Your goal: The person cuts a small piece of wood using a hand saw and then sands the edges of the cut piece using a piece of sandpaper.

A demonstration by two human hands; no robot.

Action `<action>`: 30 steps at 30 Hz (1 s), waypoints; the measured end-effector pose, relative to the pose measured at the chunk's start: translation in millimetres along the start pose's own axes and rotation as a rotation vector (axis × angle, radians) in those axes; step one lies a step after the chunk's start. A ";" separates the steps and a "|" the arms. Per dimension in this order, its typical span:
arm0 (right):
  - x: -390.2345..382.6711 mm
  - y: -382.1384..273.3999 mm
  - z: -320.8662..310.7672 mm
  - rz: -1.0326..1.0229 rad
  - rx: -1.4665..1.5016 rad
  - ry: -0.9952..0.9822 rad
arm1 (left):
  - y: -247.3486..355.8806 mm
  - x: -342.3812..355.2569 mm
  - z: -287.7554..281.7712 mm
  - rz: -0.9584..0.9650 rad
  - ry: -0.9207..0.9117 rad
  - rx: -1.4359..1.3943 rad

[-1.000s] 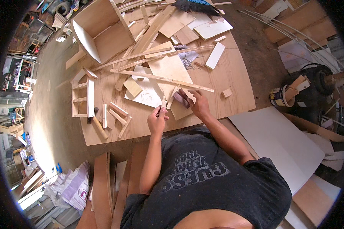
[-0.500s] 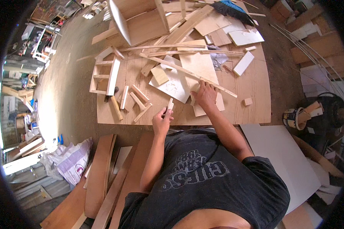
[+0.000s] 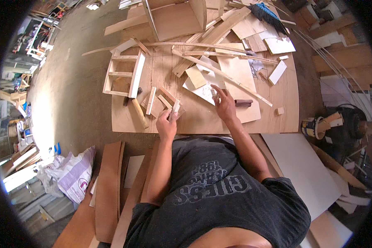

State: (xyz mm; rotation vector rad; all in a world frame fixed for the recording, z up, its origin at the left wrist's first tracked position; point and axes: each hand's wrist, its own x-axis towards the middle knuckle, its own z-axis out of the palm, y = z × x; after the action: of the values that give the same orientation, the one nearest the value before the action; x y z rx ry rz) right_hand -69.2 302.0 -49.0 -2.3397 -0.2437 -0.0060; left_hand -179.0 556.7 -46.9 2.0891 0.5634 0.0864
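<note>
My left hand (image 3: 166, 126) is closed around a small, pale wood piece (image 3: 176, 107), just above several short wood strips on the table. My right hand (image 3: 226, 108) is over the edge of a white board (image 3: 200, 91), its thumb and index finger apart. Beside it, a dark brown, roll-like object (image 3: 244, 103) lies on a pale plywood sheet (image 3: 249, 113). Left of the strips rests a hammer (image 3: 139, 113) with a wooden handle. A small wooden frame with crosspieces (image 3: 136, 76) lies behind the hammer.
Long thin strips (image 3: 235, 79) cross the plywood table (image 3: 283, 93). An open wooden box (image 3: 175, 20) stands at the back, with a blue-and-black brush (image 3: 268, 16) to its right. Brown boards (image 3: 109, 192) lean at lower left; a bucket (image 3: 312, 127) holds wood scraps at right.
My left hand has moved left with the wood piece, over the short strips. My right hand has lifted off the plywood sheet, and the brown roll-like object there now shows. The view has shifted.
</note>
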 end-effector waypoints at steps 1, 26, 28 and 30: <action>-3.7 -9.5 5.7 0.000 0.025 -0.032 | -11.4 7.8 -6.0 0.103 0.078 0.090; -82.5 -44.2 128.5 0.184 -0.139 -0.038 | -58.1 42.8 -41.6 0.292 -0.482 0.227; -81.5 -43.6 127.4 0.173 -0.119 -0.049 | -66.3 34.2 -38.7 0.383 -0.472 0.329; -80.3 -39.2 127.1 0.140 -0.092 -0.038 | -69.1 29.0 -31.0 0.413 -0.458 0.334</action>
State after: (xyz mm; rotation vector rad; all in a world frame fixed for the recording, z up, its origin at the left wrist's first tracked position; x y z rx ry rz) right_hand -163.7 404.7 -117.1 -2.4452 -0.0990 0.0979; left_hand -186.4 624.7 -90.4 2.4177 -0.1451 -0.2614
